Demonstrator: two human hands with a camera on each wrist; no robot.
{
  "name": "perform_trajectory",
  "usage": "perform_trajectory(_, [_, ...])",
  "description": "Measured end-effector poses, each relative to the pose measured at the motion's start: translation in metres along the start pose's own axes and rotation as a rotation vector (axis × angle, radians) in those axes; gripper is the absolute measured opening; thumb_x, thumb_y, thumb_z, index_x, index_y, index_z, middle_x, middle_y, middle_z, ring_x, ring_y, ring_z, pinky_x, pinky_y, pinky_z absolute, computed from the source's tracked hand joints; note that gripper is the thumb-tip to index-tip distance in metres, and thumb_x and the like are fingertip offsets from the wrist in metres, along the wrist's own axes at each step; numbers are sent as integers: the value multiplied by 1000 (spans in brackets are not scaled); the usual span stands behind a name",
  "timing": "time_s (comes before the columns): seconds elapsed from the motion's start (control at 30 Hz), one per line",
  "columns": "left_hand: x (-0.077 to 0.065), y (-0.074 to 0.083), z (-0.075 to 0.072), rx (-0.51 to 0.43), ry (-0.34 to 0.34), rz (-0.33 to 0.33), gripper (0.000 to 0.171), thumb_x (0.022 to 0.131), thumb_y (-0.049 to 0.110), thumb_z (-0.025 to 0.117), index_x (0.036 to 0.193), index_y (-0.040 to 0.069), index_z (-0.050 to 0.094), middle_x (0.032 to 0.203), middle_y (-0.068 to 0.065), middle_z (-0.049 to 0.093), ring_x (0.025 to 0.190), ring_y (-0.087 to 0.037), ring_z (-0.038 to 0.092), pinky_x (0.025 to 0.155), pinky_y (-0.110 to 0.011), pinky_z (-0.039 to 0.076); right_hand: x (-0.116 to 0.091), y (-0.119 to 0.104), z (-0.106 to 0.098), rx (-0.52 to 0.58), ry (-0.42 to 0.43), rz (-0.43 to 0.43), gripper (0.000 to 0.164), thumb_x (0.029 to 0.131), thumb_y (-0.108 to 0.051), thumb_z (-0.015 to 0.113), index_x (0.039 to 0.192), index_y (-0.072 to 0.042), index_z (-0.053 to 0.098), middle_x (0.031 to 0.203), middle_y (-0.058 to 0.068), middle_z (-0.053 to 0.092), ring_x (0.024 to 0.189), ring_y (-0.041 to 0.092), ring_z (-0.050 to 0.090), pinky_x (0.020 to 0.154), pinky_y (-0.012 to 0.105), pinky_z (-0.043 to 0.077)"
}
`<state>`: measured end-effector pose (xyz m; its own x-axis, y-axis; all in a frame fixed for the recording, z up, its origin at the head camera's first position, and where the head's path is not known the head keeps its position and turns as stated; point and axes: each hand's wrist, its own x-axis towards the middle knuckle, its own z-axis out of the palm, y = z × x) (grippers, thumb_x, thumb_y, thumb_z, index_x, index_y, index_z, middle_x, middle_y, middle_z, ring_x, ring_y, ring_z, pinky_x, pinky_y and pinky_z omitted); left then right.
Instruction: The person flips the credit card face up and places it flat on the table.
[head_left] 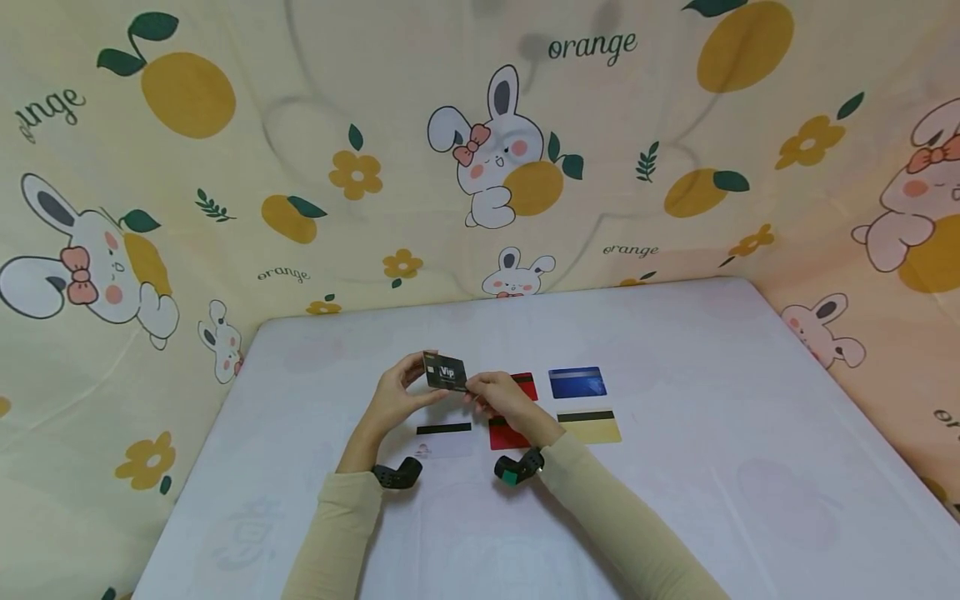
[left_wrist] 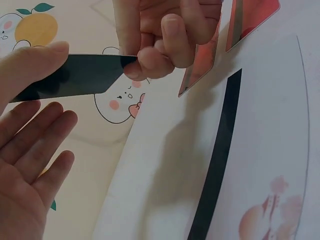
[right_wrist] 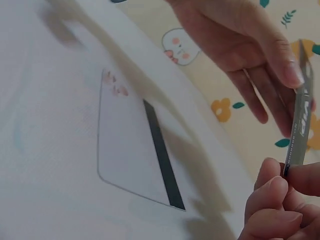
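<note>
Raised above the table is a black card (head_left: pixel 446 373) with "Vip" printed on its face. My left hand (head_left: pixel 396 396) pinches its left side between thumb and fingers. At the card's lower right corner, my right hand (head_left: pixel 506 398) pinches it with thumb and forefinger. The left wrist view shows the card's dark side (left_wrist: pixel 85 75) tilted, and in the right wrist view the card (right_wrist: pixel 301 115) appears nearly edge-on. Below the hands, a white card (head_left: pixel 444 446) with a black stripe lies flat on the table.
Under and behind my right hand lie two red cards, one farther back (head_left: pixel 528 385) and one nearer (head_left: pixel 506 437), both partly covered. To their right are a blue card (head_left: pixel 577 382) and a gold card (head_left: pixel 592 428). A printed cloth (head_left: pixel 442 75) hangs behind the white table (head_left: pixel 675 500).
</note>
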<state>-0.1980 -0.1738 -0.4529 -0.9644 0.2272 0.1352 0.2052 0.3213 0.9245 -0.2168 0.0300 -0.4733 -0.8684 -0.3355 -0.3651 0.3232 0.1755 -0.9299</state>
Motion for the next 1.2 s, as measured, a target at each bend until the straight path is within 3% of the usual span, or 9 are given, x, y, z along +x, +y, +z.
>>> perform_trajectory(0.27, [-1,2,0,14,10,10,65,76,4,79,134,-2,49,134,-24,56,130,-37,52,113,-44,37,1,0,-6,95,-52,10,20,100,-13,46,104,1,59,74,-2,55,60,8,45,53,19,35])
perform_trajectory(0.67, [-5,-8,-4,7,41,-35,56,81,11,77,131,2,54,131,-20,60,123,-33,57,112,-43,40,-1,-1,-10,131,-3,35,21,100,-16,46,105,-1,59,79,1,55,63,11,46,53,20,35])
perform_trajectory(0.87, [-8,-9,-6,25,62,-89,35,90,17,68,120,1,63,113,-20,69,99,-14,67,89,-26,52,-1,-1,-11,136,24,38,19,101,-17,45,105,-3,59,80,2,56,63,11,47,55,20,37])
perform_trajectory(0.97, [-10,-10,-6,23,44,-90,30,94,20,62,116,0,64,105,-23,71,91,-14,70,80,-22,51,-2,-1,-11,144,34,34,19,101,-16,45,107,-3,58,79,2,55,63,11,47,56,20,37])
perform_trajectory(1.2, [-12,-9,-5,11,63,-123,30,95,26,60,109,0,67,99,-23,72,80,-3,69,85,-37,54,-4,-1,-9,117,60,20,21,101,-17,47,109,-2,59,80,2,55,63,11,47,57,20,35])
